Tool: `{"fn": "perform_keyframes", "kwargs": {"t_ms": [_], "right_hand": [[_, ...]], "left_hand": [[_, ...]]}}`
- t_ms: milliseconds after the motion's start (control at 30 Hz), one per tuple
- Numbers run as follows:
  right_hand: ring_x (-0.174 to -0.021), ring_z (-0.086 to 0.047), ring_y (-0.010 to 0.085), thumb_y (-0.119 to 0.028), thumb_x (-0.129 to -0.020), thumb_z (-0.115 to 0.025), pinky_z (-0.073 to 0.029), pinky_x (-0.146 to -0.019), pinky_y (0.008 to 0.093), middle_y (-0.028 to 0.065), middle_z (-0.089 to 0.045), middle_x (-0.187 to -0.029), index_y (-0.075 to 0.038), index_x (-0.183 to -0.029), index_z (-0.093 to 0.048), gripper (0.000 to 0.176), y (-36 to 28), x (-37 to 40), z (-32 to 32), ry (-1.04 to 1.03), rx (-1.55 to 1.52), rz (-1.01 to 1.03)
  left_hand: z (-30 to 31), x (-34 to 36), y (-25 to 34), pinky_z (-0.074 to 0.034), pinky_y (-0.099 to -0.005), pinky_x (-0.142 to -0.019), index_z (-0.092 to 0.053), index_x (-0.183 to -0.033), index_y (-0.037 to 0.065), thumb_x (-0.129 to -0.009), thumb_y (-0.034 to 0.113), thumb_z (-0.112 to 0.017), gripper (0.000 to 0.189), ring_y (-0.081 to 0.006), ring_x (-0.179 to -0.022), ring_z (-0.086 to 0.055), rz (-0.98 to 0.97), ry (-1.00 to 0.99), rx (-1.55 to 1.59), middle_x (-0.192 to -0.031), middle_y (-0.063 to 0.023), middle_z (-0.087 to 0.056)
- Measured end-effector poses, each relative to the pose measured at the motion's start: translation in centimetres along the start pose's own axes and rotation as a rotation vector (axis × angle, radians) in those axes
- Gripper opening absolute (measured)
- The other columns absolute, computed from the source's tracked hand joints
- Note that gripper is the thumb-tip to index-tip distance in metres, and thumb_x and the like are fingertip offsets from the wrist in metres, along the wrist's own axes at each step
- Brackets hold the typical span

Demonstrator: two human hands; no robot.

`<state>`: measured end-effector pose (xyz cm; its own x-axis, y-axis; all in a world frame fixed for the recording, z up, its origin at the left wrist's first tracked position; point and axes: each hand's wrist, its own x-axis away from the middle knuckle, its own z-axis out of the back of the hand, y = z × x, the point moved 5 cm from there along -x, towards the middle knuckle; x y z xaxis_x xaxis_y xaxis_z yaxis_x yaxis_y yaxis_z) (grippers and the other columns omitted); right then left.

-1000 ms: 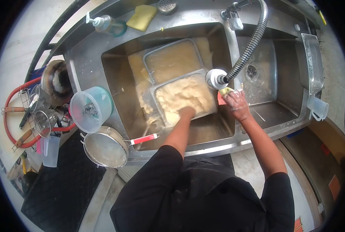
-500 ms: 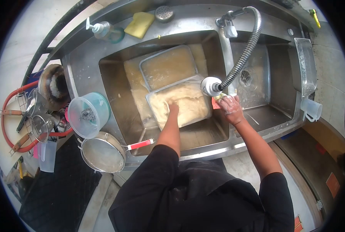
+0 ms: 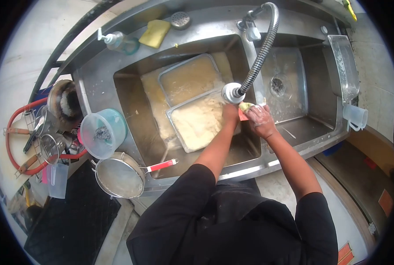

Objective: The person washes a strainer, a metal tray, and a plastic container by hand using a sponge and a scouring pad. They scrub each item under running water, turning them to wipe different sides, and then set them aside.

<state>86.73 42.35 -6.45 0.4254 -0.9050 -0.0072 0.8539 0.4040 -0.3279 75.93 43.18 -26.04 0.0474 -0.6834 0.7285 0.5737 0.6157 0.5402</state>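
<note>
My right hand (image 3: 261, 121), wet with suds, is closed around a small yellow sponge (image 3: 246, 106) near the divider between the two basins. A reddish-pink flat piece (image 3: 242, 115) shows under the sponge, at my fingertips. My left hand (image 3: 230, 114) is close beside it, its fingers hidden below the white spray head (image 3: 232, 93). That head hangs from a coiled metal hose (image 3: 262, 55). Left of my hands, a rectangular clear-rimmed tray (image 3: 178, 134) lies tilted in the large basin, covered with pale foam. Behind it a second tray (image 3: 161, 84) sits in cloudy water.
The right basin has a drain strainer (image 3: 278, 86). On the back ledge are a soap pump bottle (image 3: 116, 40), a yellow cloth (image 3: 155, 34) and a perforated metal cap (image 3: 180, 20). A plastic tub (image 3: 95, 145) and a red-handled sieve (image 3: 120, 176) stand left.
My left hand has moved out of the foamy tray, rightward to beside my right hand. My right hand still holds the sponge. The view has shifted slightly.
</note>
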Motion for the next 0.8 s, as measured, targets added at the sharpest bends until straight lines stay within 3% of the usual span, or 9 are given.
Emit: {"fn": "perform_keyframes", "kwargs": {"t_ms": [33, 167, 267, 333, 367, 433, 533, 567, 800], "right_hand": [[-0.100, -0.061, 0.0250, -0.014, -0.081, -0.064, -0.043, -0.085, 0.0428, 0.0048, -0.064, -0.104, -0.014, -0.106, -0.066, 0.025, 0.0, 0.0, -0.1, 0.002, 0.004, -0.012], [-0.101, -0.061, 0.0264, -0.014, -0.082, -0.064, -0.043, -0.086, 0.0437, 0.0061, -0.064, -0.105, -0.014, -0.109, -0.066, 0.027, -0.2, 0.1, 0.0, 0.005, 0.027, 0.015], [-0.103, -0.061, 0.0273, -0.013, -0.081, -0.064, -0.043, -0.089, 0.0451, 0.0069, -0.064, -0.107, -0.014, -0.111, -0.065, 0.029, 0.2, 0.2, -0.3, -0.005, -0.005, -0.004], [-0.106, -0.060, 0.0277, -0.013, -0.081, -0.064, -0.044, -0.091, 0.0452, 0.0076, -0.064, -0.110, -0.014, -0.113, -0.065, 0.032, 0.3, 0.5, -0.5, 0.003, 0.001, -0.010], [-0.106, -0.060, 0.0277, -0.013, -0.081, -0.064, -0.044, -0.091, 0.0452, 0.0076, -0.064, -0.110, -0.014, -0.113, -0.065, 0.032, 0.2, 0.5, -0.5, 0.007, -0.012, -0.003], [-0.107, -0.060, 0.0278, -0.012, -0.080, -0.064, -0.043, -0.092, 0.0444, 0.0077, -0.064, -0.112, -0.013, -0.112, -0.064, 0.032, 0.3, 0.5, -0.6, 0.033, -0.040, -0.004], [-0.106, -0.060, 0.0298, -0.008, -0.075, -0.065, -0.041, -0.091, 0.0436, 0.0091, -0.064, -0.107, -0.012, -0.107, -0.065, 0.032, 0.2, 0.3, -0.2, 0.086, -0.089, 0.000], [-0.107, -0.060, 0.0272, -0.011, -0.079, -0.063, -0.043, -0.093, 0.0440, 0.0074, -0.065, -0.111, -0.012, -0.111, -0.064, 0.032, 0.0, 0.1, 0.2, 0.078, -0.058, -0.011], [-0.104, -0.060, 0.0281, -0.006, -0.076, -0.063, -0.040, -0.091, 0.0438, 0.0085, -0.064, -0.105, -0.011, -0.106, -0.064, 0.031, -0.4, 0.4, 0.4, 0.194, -0.096, 0.061]], "left_hand": [[-1.3, -0.6, -1.5, -0.054, -0.0451, -0.082, -0.061, -0.118, 0.006, -0.094, 0.033, -0.054, 0.037, -0.0412, -0.101, -0.065, -0.022, -0.001, -0.072, -0.108, -0.0198, -0.069], [-2.7, -1.0, -2.9, -0.055, -0.0452, -0.081, -0.061, -0.111, 0.005, -0.090, 0.033, -0.060, 0.035, -0.0397, -0.099, -0.067, -0.142, 0.102, -0.148, -0.104, -0.0190, -0.070], [-1.7, 1.2, -1.9, -0.055, -0.0459, -0.083, -0.060, -0.111, 0.002, -0.088, 0.027, -0.063, 0.034, -0.0380, -0.098, -0.068, -0.096, 0.038, -0.250, -0.103, -0.0200, -0.070], [-0.4, 3.4, -1.9, -0.055, -0.0479, -0.082, -0.065, -0.100, 0.001, -0.080, 0.032, -0.072, 0.037, -0.0399, -0.097, -0.068, -0.007, 0.050, -0.205, -0.101, -0.0219, -0.070], [0.8, 4.7, -1.5, -0.055, -0.0479, -0.082, -0.065, -0.100, 0.001, -0.080, 0.032, -0.072, 0.037, -0.0399, -0.097, -0.068, 0.002, 0.061, -0.212, -0.101, -0.0219, -0.070], [3.0, 7.0, -0.7, -0.055, -0.0474, -0.084, -0.062, -0.106, -0.001, -0.082, 0.013, -0.064, 0.028, -0.0380, -0.100, -0.068, 0.000, -0.033, -0.314, -0.104, -0.0224, -0.069], [5.8, 9.2, -0.8, -0.054, -0.0475, -0.085, -0.062, -0.105, -0.002, -0.081, 0.011, -0.062, 0.028, -0.0409, -0.098, -0.068, -0.039, 0.043, -0.339, -0.100, -0.0233, -0.070], [6.4, 9.7, -1.2, -0.054, -0.0488, -0.086, -0.060, -0.106, -0.003, -0.080, 0.010, -0.062, 0.029, -0.0436, -0.095, -0.068, -0.055, 0.053, -0.330, -0.097, -0.0248, -0.070], [11.4, 15.0, -1.2, -0.053, -0.0511, -0.082, -0.058, -0.103, -0.005, -0.085, 0.014, -0.059, 0.027, -0.0442, -0.094, -0.067, -0.106, 0.234, -0.210, -0.096, -0.0301, -0.068]]}}
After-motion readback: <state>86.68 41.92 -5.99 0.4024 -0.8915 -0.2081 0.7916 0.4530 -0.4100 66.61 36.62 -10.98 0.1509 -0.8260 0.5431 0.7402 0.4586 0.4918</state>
